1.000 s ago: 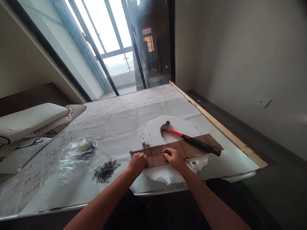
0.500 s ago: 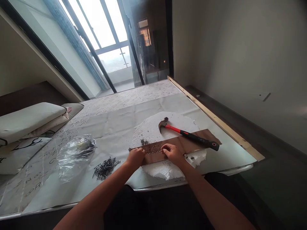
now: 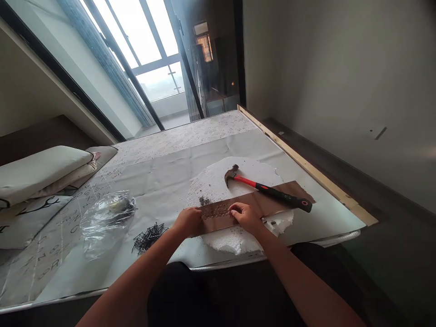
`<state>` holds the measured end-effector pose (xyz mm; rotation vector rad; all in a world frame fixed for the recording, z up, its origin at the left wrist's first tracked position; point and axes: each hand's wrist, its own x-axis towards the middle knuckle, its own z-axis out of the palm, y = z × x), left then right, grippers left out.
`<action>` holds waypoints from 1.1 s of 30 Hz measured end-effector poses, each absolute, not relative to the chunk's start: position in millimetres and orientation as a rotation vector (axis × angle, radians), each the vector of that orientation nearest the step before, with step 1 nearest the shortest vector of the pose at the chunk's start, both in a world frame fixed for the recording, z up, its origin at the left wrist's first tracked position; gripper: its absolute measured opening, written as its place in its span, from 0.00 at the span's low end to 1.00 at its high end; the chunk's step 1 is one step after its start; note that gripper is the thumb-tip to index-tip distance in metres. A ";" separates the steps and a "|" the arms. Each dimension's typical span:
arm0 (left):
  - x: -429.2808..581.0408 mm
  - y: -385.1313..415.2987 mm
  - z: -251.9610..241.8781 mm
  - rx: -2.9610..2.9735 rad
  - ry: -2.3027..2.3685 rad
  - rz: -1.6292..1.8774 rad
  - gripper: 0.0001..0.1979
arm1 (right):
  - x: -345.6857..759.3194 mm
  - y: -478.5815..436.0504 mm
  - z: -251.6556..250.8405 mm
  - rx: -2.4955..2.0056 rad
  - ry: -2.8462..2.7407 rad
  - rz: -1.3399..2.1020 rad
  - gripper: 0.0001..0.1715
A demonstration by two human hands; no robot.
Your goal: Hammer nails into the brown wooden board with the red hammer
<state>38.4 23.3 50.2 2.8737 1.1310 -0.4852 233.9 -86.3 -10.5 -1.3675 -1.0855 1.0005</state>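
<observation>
A brown wooden board [image 3: 218, 222] with rows of small raised studs or nail heads lies across a white foam sheet [image 3: 231, 240]. My left hand [image 3: 188, 221] is closed around the board's left end. Over the studs, my right hand [image 3: 244, 215] has thumb and fingertips pinched together at the board's surface; whatever is between them is too small to make out. A claw hammer [image 3: 269, 188] with a red and black handle rests partly on the foam and partly across the board's right part, its head away from me.
Left of my left arm lies a pile of nails [image 3: 150, 236]. Farther left is a clear plastic bag [image 3: 109, 218]. Grey crumbs [image 3: 204, 200] sit on the foam behind the board. A wooden rail [image 3: 306, 168] edges the right side; pillows [image 3: 44, 168] are stacked at left.
My left hand has shifted slightly left and up along the board's end. My right hand stays pinched at nearly the same spot. The view has moved a little.
</observation>
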 end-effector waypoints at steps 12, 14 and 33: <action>42.8 26.0 66.7 2.824 1.250 -0.336 0.06 | 234.5 -80.3 -16.3 -1.321 -1.037 1.063 0.10; 40.3 29.0 66.5 2.784 1.216 -0.277 0.05 | 234.5 -80.2 -16.4 -1.323 -1.029 1.064 0.10; 20.5 17.1 45.1 1.870 1.296 0.810 0.09 | 233.9 -79.8 -17.7 -1.385 -1.088 0.967 0.10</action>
